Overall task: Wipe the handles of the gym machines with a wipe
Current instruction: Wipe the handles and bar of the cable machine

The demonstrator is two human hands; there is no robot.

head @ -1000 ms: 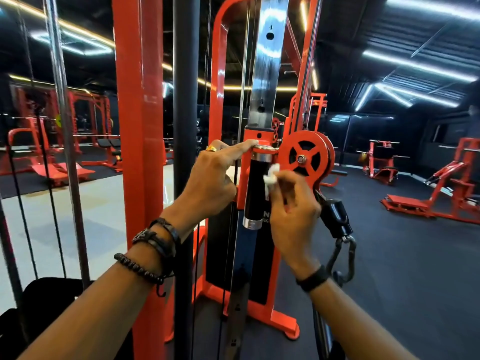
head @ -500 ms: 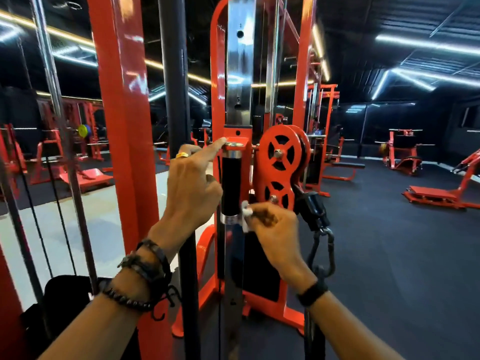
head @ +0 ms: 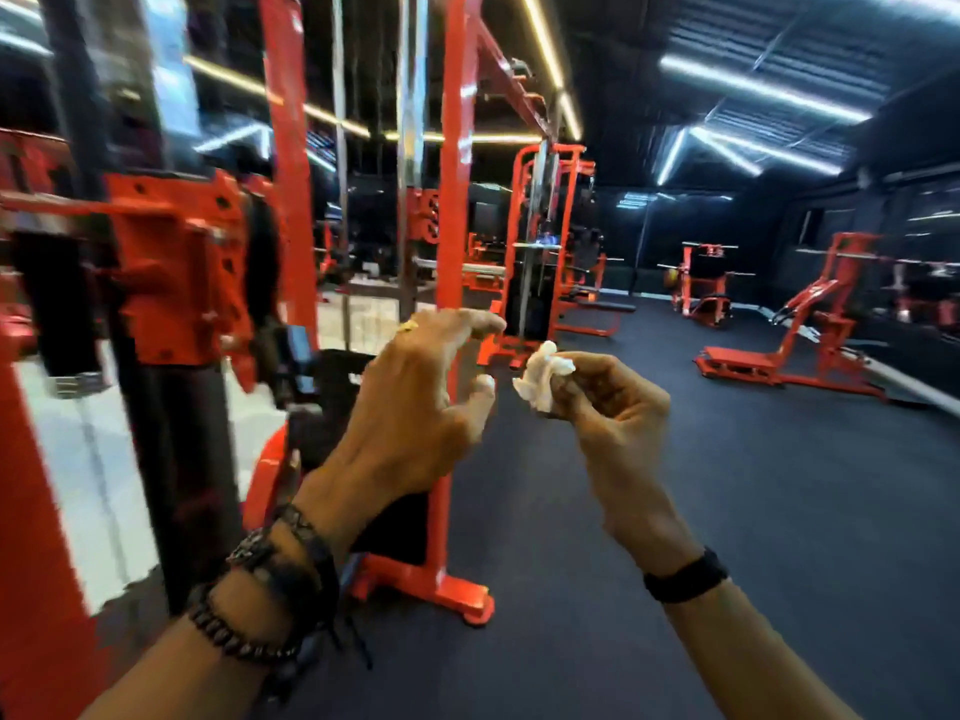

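Observation:
My right hand [head: 610,402] pinches a crumpled white wipe [head: 543,375] at chest height, in the open air. A hand's width to its left is my left hand [head: 415,402], fingers spread and curved, holding nothing and touching nothing. The orange cable machine [head: 176,262] with its black handle [head: 57,304] now sits blurred at the far left, away from both hands. An orange upright post [head: 457,200] stands just behind my left hand.
Dark rubber floor [head: 753,537] stretches ahead and to the right. Another orange cable tower [head: 540,241] stands behind the hands, and orange benches and plate machines [head: 789,324] line the far right. The orange base foot [head: 447,595] of the near frame lies low centre.
Both hands have come off the black handle. The view has swung right, so the machine slid to the left edge. The wipe stays in my right hand.

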